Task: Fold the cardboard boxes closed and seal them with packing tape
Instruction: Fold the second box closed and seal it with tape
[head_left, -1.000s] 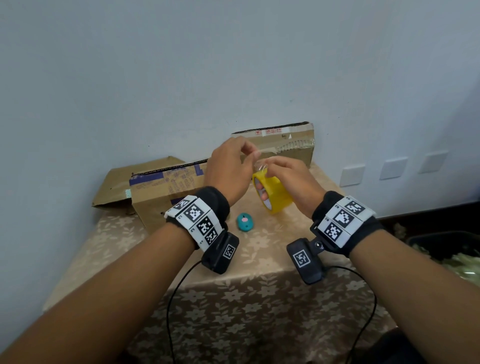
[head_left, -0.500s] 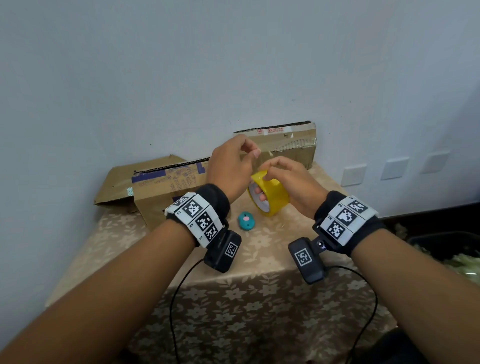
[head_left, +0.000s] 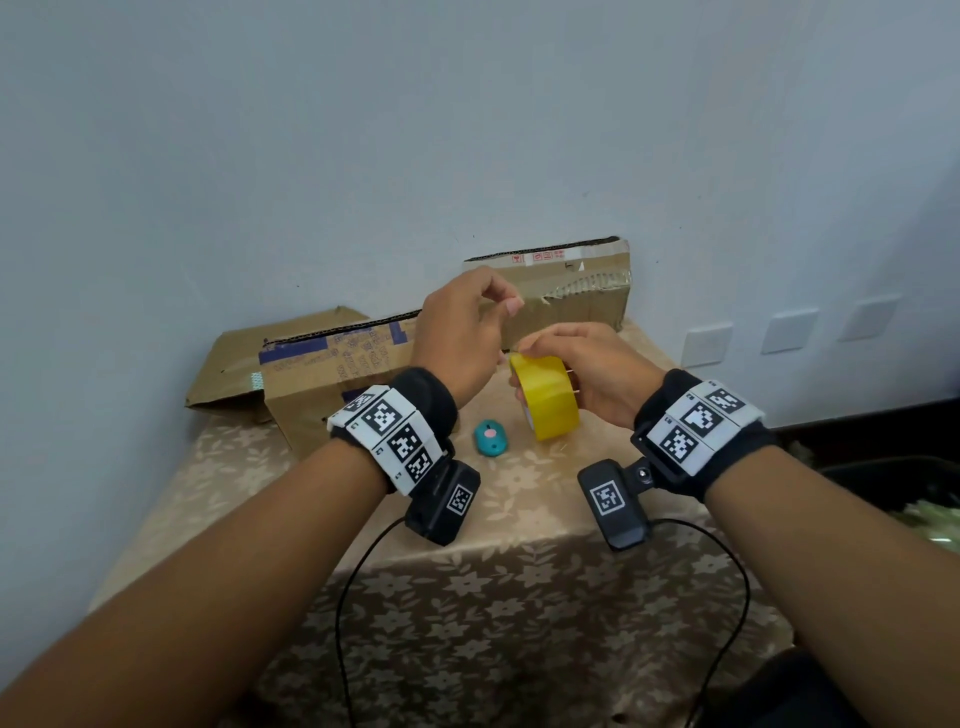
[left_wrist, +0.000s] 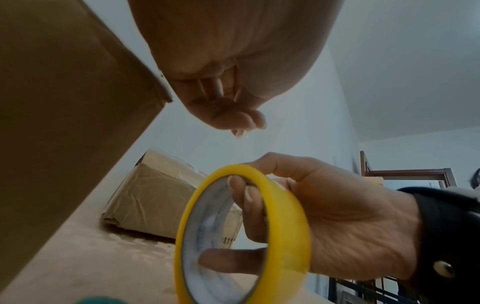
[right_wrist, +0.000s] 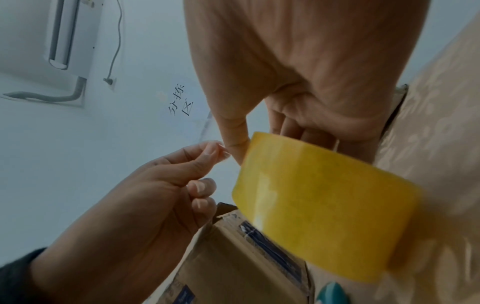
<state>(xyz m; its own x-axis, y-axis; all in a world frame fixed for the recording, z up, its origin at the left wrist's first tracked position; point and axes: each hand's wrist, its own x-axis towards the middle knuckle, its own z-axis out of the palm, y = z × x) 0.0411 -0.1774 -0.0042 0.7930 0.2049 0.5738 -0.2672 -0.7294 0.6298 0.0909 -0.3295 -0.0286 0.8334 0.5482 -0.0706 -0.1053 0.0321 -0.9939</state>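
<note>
My right hand (head_left: 527, 364) grips a yellow tape roll (head_left: 548, 397) above the table, fingers through its core, thumb on the outer face. The roll (left_wrist: 285, 236) stands on edge in the air. Just above it, my left hand (head_left: 506, 309) has thumb and forefinger pinched together (right_wrist: 219, 153); a faint clear strip beside them looks like the tape's loose end. One cardboard box (head_left: 332, 379) with blue print stands to the left with its top open. A second, taped box (head_left: 576, 301) stands against the wall behind my hands.
A small teal object (head_left: 491, 439) lies on the flowered tablecloth (head_left: 519, 519) below the roll. A loose cardboard flap (head_left: 228, 374) sticks out left of the printed box. The wall is close behind. A dark bin (head_left: 909, 483) sits to the right of the table.
My left hand has lifted from the top of the roll, fingers still pinched. The roll has sunk slightly in my right hand.
</note>
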